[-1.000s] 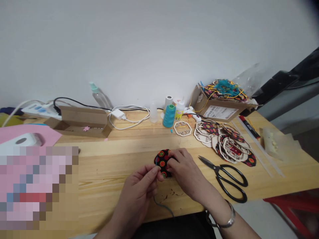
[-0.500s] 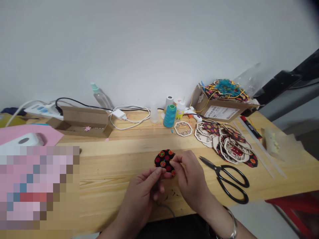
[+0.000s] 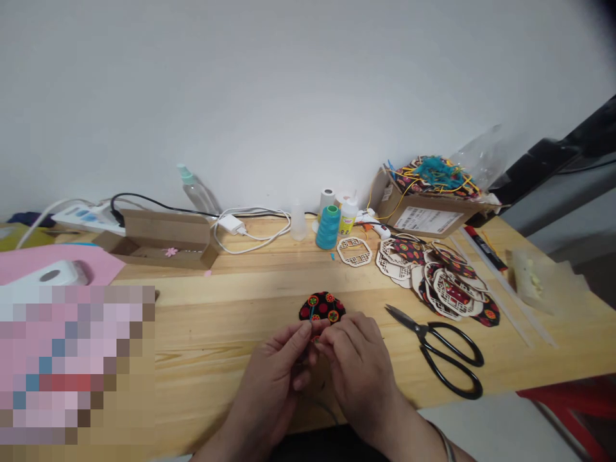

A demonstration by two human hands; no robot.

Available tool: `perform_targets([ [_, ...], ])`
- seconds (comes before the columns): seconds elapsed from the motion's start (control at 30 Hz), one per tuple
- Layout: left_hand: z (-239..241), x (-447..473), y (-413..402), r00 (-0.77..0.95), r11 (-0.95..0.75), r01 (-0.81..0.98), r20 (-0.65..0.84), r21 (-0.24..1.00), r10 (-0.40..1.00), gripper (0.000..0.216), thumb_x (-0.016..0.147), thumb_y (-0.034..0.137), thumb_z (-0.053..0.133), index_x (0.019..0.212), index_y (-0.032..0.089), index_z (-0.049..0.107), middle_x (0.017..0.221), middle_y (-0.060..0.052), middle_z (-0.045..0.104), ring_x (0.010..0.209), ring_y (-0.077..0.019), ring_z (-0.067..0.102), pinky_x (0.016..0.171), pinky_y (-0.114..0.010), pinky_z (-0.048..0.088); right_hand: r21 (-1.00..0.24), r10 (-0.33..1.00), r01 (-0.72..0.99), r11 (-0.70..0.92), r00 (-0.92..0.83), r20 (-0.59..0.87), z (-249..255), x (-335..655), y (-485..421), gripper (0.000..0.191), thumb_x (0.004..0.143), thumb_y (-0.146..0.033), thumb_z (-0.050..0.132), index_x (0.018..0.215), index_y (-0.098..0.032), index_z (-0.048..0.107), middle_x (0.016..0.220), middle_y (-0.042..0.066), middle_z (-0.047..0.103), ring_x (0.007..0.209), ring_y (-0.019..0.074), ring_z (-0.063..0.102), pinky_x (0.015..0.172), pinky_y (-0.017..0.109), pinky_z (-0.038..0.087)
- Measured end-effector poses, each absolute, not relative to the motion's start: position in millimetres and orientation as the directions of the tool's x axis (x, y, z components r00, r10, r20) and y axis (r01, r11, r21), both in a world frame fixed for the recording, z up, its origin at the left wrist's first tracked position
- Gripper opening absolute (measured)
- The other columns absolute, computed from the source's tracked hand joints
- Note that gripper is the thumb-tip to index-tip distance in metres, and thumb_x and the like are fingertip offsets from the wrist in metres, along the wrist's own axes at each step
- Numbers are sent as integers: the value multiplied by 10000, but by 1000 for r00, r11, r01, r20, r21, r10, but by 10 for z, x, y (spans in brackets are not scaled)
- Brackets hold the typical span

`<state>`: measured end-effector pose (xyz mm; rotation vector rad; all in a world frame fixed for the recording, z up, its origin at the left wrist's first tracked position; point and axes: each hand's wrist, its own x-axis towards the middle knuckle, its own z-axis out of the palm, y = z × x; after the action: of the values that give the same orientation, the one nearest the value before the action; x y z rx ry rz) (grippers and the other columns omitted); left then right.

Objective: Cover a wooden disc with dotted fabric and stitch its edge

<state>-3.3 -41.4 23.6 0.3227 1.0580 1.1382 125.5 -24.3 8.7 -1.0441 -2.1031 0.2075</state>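
Pale pine workbench (image 3: 226,321), cluttered with craft supplies, holds a person's work at its front edge. Farthest off, beyond and to the right of the black-handled scissors (image 3: 450,359), a cardboard box (image 3: 423,215) overflows with printed fabric and yellow cord. Beyond the scissors and to their left stands a teal thread cone (image 3: 328,228). Directly behind the scissors, a heap of laser-cut wooden lattice frames (image 3: 399,263) lies overlapping, many already paired with the same black print, while one bare frame (image 3: 354,251) sits apart from the heap, to the scissors' left. Also left of the scissors, a black printed fabric disc (image 3: 321,308) is held just above the bench, its red and green rounds facing up and no frame visible on it. The left hand (image 3: 272,378) and right hand (image 3: 360,372) nearly meet beneath it, both closed in tight pinches at its lower edge. Their fingers hide exactly what they grasp there.
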Motion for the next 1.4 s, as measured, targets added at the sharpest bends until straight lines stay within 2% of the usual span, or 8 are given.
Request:
perform_targets([
  [0.23,266,-16,-400,-16,416,-508,-491,755,871,249,679,333,727,844,147,742,530,26,498,462,-31,343,348,-108,193,-440,731,608,661,-387,563,59,1247,-244,164,871,-102,432,757,-148,541,707,68,575,713,201,439,647,343,338],
  [0.43,278,-15,-415,-75,372,-447,-448,813,891,241,678,336,728,868,191,747,516,38,501,513,-47,390,462,-125,304,-423,728,622,659,-386,566,51,1253,-243,161,878,-135,436,777,-143,561,710,73,583,717,205,449,646,342,343],
  [0.73,274,-17,-439,-66,376,-428,-444,822,894,227,709,333,702,887,198,742,508,46,496,516,-60,384,487,-148,304,-412,727,633,655,-380,572,23,1249,-248,183,878,-129,428,757,-145,565,698,66,580,717,198,462,641,333,348],
  [0.83,273,-19,-450,-63,354,-408,-412,842,909,207,728,322,686,886,200,741,531,44,505,526,-63,378,518,-158,322,-430,736,624,653,-387,556,53,1254,-257,169,864,-102,437,767,-150,567,701,64,584,726,197,468,644,333,353],
  [0.93,259,-31,-453,-85,311,-342,-359,887,930,185,745,314,668,880,211,741,525,45,498,528,-72,383,527,-168,323,-513,755,567,645,-369,542,146,1296,-239,153,850,-91,451,778,-162,565,733,57,597,741,191,472,664,337,368],
  [1.03,246,-42,-454,-96,276,-262,-309,925,946,190,762,319,646,902,226,735,509,49,471,517,-80,385,504,-178,305,-692,845,490,531,-240,478,257,1359,-182,91,833,-122,512,808,-182,575,761,34,595,764,180,482,688,331,389],
  [1.2,251,-29,-448,-88,261,-106,-270,960,959,182,758,323,638,871,226,741,526,37,482,511,-93,383,481,-189,295,-971,971,182,155,-211,116,351,1401,-80,152,726,-179,643,871,-206,677,728,-4,556,682,140,495,621,274,414],
  [1.4,264,-22,-468,-48,215,31,-214,976,976,157,772,303,618,839,244,746,581,27,565,555,-115,435,527,-198,334,-974,936,-92,-205,-310,-168,382,1365,-72,108,645,-210,703,752,-193,699,680,-20,597,660,117,535,631,242,423],
])
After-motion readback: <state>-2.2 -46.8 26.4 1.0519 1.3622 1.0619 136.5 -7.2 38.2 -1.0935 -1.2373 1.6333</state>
